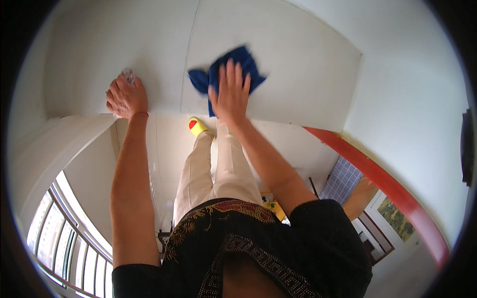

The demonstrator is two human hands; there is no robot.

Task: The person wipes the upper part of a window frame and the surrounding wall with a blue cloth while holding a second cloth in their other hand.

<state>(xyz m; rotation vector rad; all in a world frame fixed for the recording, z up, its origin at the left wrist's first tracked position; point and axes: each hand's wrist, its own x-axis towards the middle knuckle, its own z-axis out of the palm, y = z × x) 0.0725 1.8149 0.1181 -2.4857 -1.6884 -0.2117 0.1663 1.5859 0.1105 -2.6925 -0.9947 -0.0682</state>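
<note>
My right hand (231,91) lies flat on a dark blue cloth (244,61), its fingers slightly spread. The cloth is bunched beneath the palm against a broad white panel (298,74), and one corner sticks out to the left. Left of a thin dark seam in the panel, my left hand (125,97) is curled around a crumpled, clear-looking piece (129,75), perhaps plastic. Only its top and a bit near the wrist show. That hand is close to the panel's lower edge. Both the cloth and my right hand look slightly blurred.
Below the panel's edge is a pale floor, with my foot in a yellow slipper (197,126). At the lower left are metal railings (74,238) by a bright window. A red strip (357,164) borders the right wall. Further down are a checked cloth (341,180) and a picture (395,218).
</note>
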